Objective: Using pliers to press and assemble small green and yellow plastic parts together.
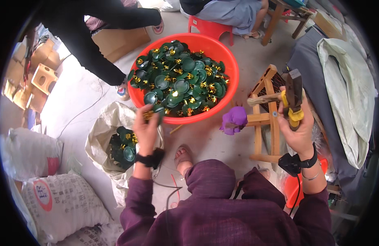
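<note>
My left hand (145, 133) is raised over the near left side of a wide red basin (234, 78). Its fingers are closed on a dark green disc-shaped piece with a gold part, partly blurred. Similar green discs with gold fittings (181, 86) fill the basin. My right hand (298, 131) grips a hammer (295, 88) with a dark metal head; a short wooden handle seems to point left. Yellow bands or pieces lie around the fingers there; I cannot tell what they are. Beneath my left hand, an open white woven sack (100, 135) holds more green discs.
A wooden stool frame (265, 119) stands near my right hand, with purple cloth (233, 120) bundled beside it. Full sacks (62, 201) lie at left. Another person's dark-clad leg (91, 57) is beside the basin; someone sits behind it, near a red stool (210, 28).
</note>
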Tool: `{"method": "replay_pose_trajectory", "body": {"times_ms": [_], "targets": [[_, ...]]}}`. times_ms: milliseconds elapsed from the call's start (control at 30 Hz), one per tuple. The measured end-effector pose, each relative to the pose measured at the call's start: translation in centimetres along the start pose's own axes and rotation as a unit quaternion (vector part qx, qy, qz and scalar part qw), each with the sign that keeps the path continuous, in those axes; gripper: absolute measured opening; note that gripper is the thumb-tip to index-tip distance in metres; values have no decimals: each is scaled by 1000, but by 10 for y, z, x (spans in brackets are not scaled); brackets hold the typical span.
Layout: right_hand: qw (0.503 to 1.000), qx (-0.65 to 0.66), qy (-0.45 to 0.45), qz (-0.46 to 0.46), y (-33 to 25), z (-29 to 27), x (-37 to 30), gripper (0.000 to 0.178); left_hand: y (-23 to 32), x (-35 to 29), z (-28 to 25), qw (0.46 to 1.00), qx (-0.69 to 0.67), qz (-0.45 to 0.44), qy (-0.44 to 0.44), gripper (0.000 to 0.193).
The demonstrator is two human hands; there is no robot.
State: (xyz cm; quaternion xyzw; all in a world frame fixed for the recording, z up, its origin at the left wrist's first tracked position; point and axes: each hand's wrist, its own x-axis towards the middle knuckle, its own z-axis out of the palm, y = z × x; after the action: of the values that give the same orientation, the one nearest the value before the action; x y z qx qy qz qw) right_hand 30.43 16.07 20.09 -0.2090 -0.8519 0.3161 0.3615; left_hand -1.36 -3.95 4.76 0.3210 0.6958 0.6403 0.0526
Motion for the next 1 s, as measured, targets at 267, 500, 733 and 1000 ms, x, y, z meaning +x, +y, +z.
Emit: {"method": "replay_pose_trajectory", "body": {"times_ms": [267, 500, 733, 1000], "targets": [[995, -90, -31, -29, 11, 6, -11, 43, -65, 22, -65, 904, 410, 119, -15, 50], [997, -60, -35, 22, -2, 7, -2, 44, -107, 86, 28, 829, 489, -144, -231, 38], [992, -64, -88, 65, 17, 0, 0, 33, -168, 97, 45, 740, 560, -249, -278, 39], [991, -118, -61, -13, 61, -10, -31, 58, -137, 103, 42, 815, 529, -178, -155, 26]]}}
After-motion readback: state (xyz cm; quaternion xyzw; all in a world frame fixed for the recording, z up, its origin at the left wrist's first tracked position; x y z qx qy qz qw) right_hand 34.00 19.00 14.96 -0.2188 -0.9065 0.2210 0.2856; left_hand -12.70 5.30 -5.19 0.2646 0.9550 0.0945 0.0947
